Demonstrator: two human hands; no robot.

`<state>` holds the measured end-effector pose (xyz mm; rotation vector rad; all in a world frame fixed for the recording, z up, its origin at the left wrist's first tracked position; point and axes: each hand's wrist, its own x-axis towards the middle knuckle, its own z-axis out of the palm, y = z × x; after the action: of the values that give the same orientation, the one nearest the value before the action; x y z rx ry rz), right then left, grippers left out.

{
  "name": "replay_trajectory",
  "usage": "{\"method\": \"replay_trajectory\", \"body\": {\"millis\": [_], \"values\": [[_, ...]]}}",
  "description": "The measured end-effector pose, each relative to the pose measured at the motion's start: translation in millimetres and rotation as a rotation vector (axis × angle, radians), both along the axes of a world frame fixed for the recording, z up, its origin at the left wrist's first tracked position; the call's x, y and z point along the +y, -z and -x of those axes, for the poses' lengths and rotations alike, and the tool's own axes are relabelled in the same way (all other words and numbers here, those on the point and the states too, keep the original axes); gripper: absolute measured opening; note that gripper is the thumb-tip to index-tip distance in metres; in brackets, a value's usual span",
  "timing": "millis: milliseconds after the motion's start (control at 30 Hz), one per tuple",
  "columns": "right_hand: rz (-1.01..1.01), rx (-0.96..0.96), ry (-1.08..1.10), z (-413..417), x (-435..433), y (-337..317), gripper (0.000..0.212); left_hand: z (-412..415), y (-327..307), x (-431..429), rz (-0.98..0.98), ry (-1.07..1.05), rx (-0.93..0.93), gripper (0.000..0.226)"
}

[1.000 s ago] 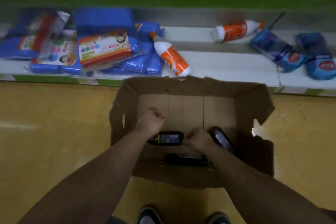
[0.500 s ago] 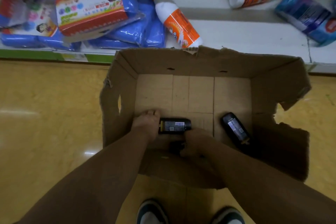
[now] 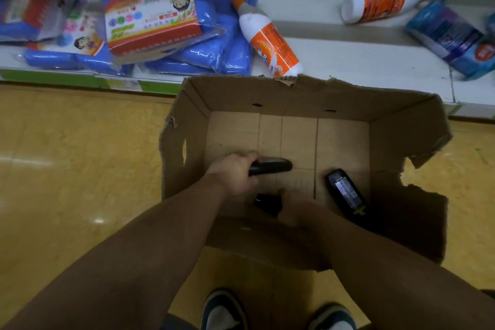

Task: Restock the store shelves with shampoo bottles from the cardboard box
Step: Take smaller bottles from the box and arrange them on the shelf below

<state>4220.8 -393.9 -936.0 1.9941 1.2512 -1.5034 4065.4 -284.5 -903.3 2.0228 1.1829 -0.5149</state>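
Observation:
An open cardboard box [image 3: 230,99] stands on the floor against the low shelf. Inside it, my left hand [image 3: 235,175] grips a black shampoo bottle [image 3: 276,165] that lies pointing right. My right hand [image 3: 297,205] is low near the box's front wall, its fingers around a second black bottle [image 3: 267,202], mostly hidden in shadow. A third black bottle [image 3: 345,190] lies loose at the right side of the box floor.
The white bottom shelf [image 3: 361,61] carries blue packs [image 3: 214,53], two orange-and-white bottles [image 3: 270,40] lying down and blue pouches [image 3: 452,40] at right. Yellow floor [image 3: 75,169] surrounds the box. My shoes [image 3: 222,311] are at the bottom edge.
The view has moved closer to the box. My left hand has closed round its bottle and turned it on edge. My right hand has sunk lower onto the front bottle.

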Motion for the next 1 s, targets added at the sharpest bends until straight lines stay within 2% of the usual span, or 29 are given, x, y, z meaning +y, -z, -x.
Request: {"method": "replay_trajectory", "body": {"millis": [167,267,533,667,767,1000], "values": [[-0.077,0.027,0.198,-27.9,1.3,-27.5,0.039,-21.0,-14.9,1.2,0.087,-0.269,-0.099,0.032],[-0.149,0.06,0.35,-42.4,0.8,-54.6,0.042,-37.2,-39.4,3.7,0.022,-0.327,-0.106,0.021],[-0.347,0.105,0.633,-59.8,23.2,-153.8,0.058,-39.8,-124.7,10.1,-0.07,-0.49,-0.181,0.047],[-0.451,0.086,0.674,-64.4,36.3,-193.3,0.069,-39.3,-162.3,18.5,-0.147,-0.479,-0.272,0.04],[-0.493,0.082,0.658,-64.4,41.4,-224.0,0.064,-37.5,-194.4,18.7,-0.144,-0.52,-0.347,0.04],[-0.469,0.044,0.607,-47.7,20.4,-340.7,0.063,-25.3,-316.8,-4.7,-0.099,-0.546,-0.314,0.043]]}}
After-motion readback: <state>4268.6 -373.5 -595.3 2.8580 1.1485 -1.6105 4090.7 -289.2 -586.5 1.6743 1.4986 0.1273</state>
